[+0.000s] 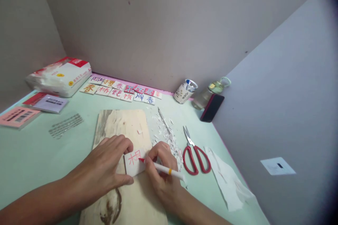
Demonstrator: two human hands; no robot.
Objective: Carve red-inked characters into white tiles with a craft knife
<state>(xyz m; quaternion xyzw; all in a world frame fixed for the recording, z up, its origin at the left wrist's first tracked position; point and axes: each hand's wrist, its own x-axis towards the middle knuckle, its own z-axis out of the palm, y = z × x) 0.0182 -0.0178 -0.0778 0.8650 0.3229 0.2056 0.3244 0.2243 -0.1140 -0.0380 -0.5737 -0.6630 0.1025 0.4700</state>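
Observation:
My left hand (112, 163) steadies a small white square tile (133, 170), its thumb and curled fingers at the tile's left side. Red strokes of a character are on the tile's face. In my right hand (163, 168) is a white marker (161, 167) with a yellow band, its red tip touching those strokes. The right hand's fingers also lie by the tile's right edge. Beneath tile and hands is a wooden board (124, 123) with dark grain marks.
Right of the board lie white shavings (171, 144), a craft knife (165, 121), red-handled scissors (195, 154) and crumpled tissue (227, 186). Lettered tiles (116, 91), a tissue pack (63, 75), a can (185, 91), a bottle (203, 96) and a phone (212, 108) stand farther back.

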